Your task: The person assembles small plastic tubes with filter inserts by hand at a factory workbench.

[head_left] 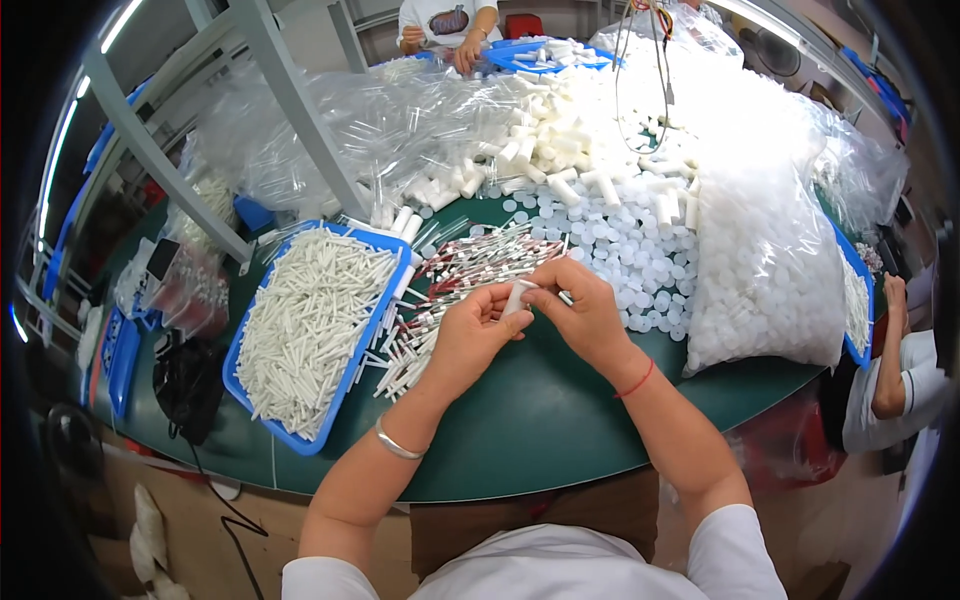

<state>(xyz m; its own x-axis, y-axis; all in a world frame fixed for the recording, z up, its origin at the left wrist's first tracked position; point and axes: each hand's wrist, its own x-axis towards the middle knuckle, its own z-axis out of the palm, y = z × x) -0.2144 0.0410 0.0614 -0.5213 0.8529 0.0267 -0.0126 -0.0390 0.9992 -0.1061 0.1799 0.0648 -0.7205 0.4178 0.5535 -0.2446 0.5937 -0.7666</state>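
In front of me, over the green table, my left hand point(478, 330) is closed round a short white cylinder point(516, 298), held upright between thumb and fingers. My right hand point(582, 308) is pinched at the cylinder's upper end. A small pale tip shows by its fingers, but what they grip is mostly hidden. Just beyond both hands lies a loose pile of thin white-and-red sticks point(480, 262). Translucent round discs point(625, 250) are spread past my right hand. Left of my left hand, a blue tray point(392, 300) is heaped with thin white sticks point(320, 310).
A full clear bag of discs point(760, 260) stands at the right. White foam-like cylinders point(570, 140) and clear plastic bags point(390, 125) cover the far side. Metal posts point(300, 105) rise at the left. One person point(447, 22) works across the table, another point(900, 370) at the right.
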